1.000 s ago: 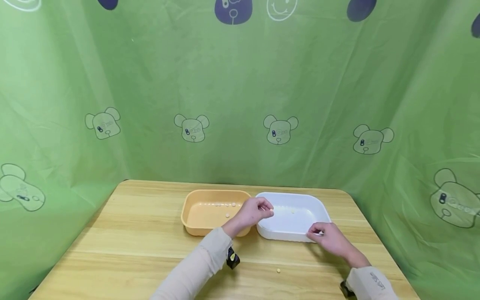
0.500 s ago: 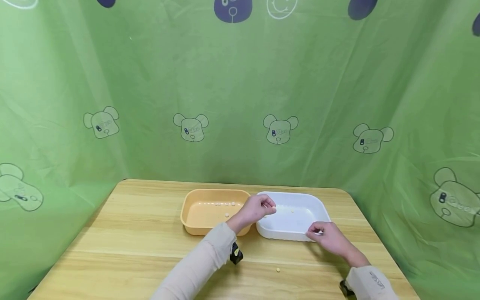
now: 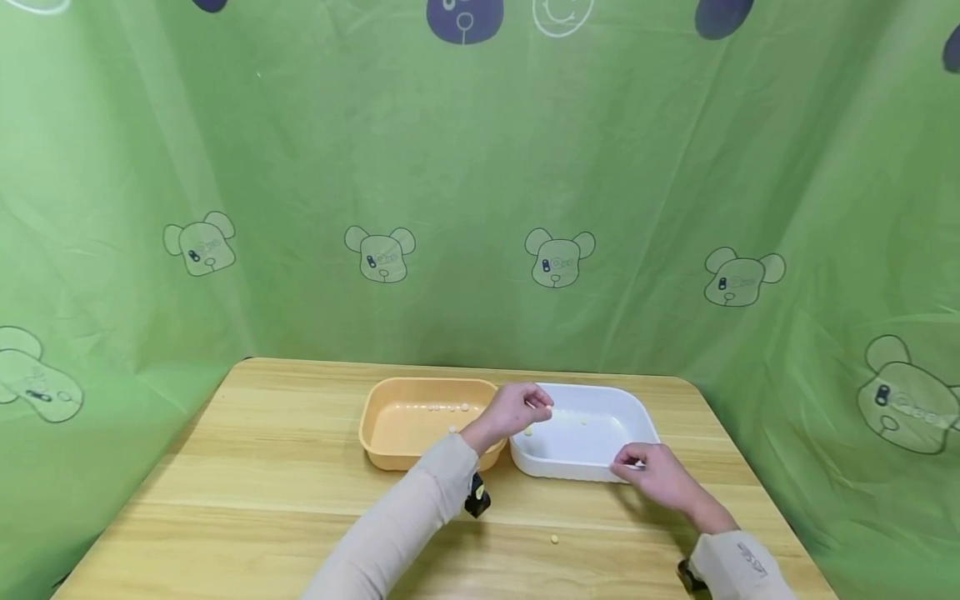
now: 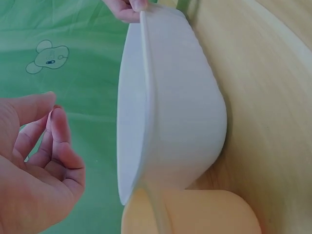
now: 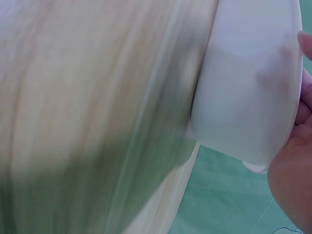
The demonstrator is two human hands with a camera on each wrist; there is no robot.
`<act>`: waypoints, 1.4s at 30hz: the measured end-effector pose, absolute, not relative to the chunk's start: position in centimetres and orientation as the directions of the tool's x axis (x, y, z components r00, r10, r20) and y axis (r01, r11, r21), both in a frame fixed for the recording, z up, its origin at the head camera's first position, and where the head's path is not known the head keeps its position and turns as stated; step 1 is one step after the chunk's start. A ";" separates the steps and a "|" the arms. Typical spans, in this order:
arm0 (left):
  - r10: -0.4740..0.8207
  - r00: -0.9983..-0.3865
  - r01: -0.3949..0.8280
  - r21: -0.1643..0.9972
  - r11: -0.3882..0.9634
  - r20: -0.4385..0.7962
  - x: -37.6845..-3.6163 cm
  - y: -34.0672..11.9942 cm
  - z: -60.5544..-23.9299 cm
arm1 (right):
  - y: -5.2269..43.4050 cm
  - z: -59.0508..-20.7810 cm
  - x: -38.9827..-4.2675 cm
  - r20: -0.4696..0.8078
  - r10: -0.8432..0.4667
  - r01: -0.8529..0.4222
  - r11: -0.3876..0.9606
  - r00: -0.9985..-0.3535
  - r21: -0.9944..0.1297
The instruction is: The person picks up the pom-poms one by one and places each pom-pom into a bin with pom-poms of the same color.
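My left hand (image 3: 517, 408) is over the near-left part of the white plastic basin (image 3: 573, 472), thumb and fingertips brought together. A small pale-yellow round piece (image 3: 550, 408) shows at those fingertips in the head view; in the left wrist view the fingers (image 4: 61, 126) mostly hide it. Two similar yellow pieces lie in the basin, one yellow piece (image 3: 528, 432) at the left and another piece (image 3: 584, 422) farther in. My right hand (image 3: 660, 479) pinches the basin's near-right rim, thumb and fingers on either side of the wall.
An orange basin (image 3: 397, 461) stands just left of the white one, with several small pale pieces (image 3: 452, 430) inside. One yellow piece (image 3: 554, 539) lies on the wooden table (image 3: 247, 500) in front. A green printed curtain (image 3: 465, 325) surrounds the table's back and sides.
My left hand has shifted slightly up and to the right over the white basin, uncovering a yellow piece at its left. The right hand stays on the rim.
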State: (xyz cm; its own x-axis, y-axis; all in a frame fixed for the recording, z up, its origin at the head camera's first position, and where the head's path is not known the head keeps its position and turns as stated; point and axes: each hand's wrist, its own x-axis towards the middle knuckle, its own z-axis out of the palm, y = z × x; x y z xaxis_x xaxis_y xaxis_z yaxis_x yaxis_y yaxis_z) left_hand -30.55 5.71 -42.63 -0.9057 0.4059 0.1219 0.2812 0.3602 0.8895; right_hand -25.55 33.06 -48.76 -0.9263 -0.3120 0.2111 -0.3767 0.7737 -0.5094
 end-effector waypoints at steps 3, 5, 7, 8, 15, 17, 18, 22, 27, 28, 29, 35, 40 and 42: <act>0.411 -0.904 0.277 0.889 0.363 0.114 -30.8 5.9 -43.0 | 33.1 -48.8 -25.5 0.207 -0.313 -0.375 0.772 -0.927 -0.513; 0.413 -0.904 0.272 0.891 0.362 0.108 -30.9 6.0 -43.3 | 33.1 -48.8 -25.5 0.205 -0.313 -0.374 0.771 -0.927 -0.515; 0.411 -0.906 0.263 0.892 0.367 0.099 -31.1 6.1 -43.5 | 33.1 -48.8 -25.5 0.201 -0.315 -0.374 0.771 -0.927 -0.515; 0.410 -0.907 0.261 0.892 0.369 0.096 -31.1 6.2 -43.6 | 33.1 -48.8 -25.5 0.202 -0.317 -0.376 0.770 -0.927 -0.516; 0.412 -0.907 0.266 0.875 0.405 0.084 -31.8 6.5 -43.8 | 33.1 -48.9 -25.7 0.203 -0.314 -0.374 0.771 -0.927 -0.516; 0.416 -0.906 0.272 0.868 0.416 0.085 -32.0 6.7 -43.8 | 33.1 -48.9 -25.7 0.201 -0.312 -0.372 0.772 -0.928 -0.515; 0.415 -0.906 0.267 0.870 0.415 0.080 -32.0 6.8 -43.8 | 33.2 -48.9 -25.7 0.201 -0.312 -0.371 0.774 -0.929 -0.514; 0.405 -0.912 0.248 0.871 0.423 0.062 -32.3 7.2 -43.9 | 33.1 -48.8 -25.7 0.196 -0.308 -0.365 0.775 -0.931 -0.516; 0.393 -0.919 0.221 0.877 0.426 0.040 -32.6 7.5 -44.4 | 33.1 -48.8 -25.6 0.189 -0.305 -0.359 0.777 -0.933 -0.518; 0.393 -0.919 0.221 0.876 0.429 0.039 -32.6 7.6 -44.4 | 33.1 -48.8 -25.6 0.188 -0.306 -0.359 0.776 -0.933 -0.519; 0.393 -0.919 0.221 0.874 0.432 0.038 -32.6 7.6 -44.4 | 33.1 -48.8 -25.6 0.188 -0.306 -0.359 0.776 -0.933 -0.519; 0.388 -0.921 0.222 0.862 0.455 0.033 -32.7 7.5 -44.7 | 33.2 -48.8 -25.6 0.187 -0.307 -0.359 0.775 -0.933 -0.520; 0.370 -0.928 0.210 0.870 0.445 0.035 -32.8 7.5 -44.9 | 33.2 -48.9 -25.6 0.193 -0.311 -0.366 0.776 -0.931 -0.514; 0.363 -0.931 0.203 0.876 0.438 0.035 -32.8 7.4 -44.9 | 33.2 -48.9 -25.6 0.195 -0.310 -0.366 0.775 -0.931 -0.515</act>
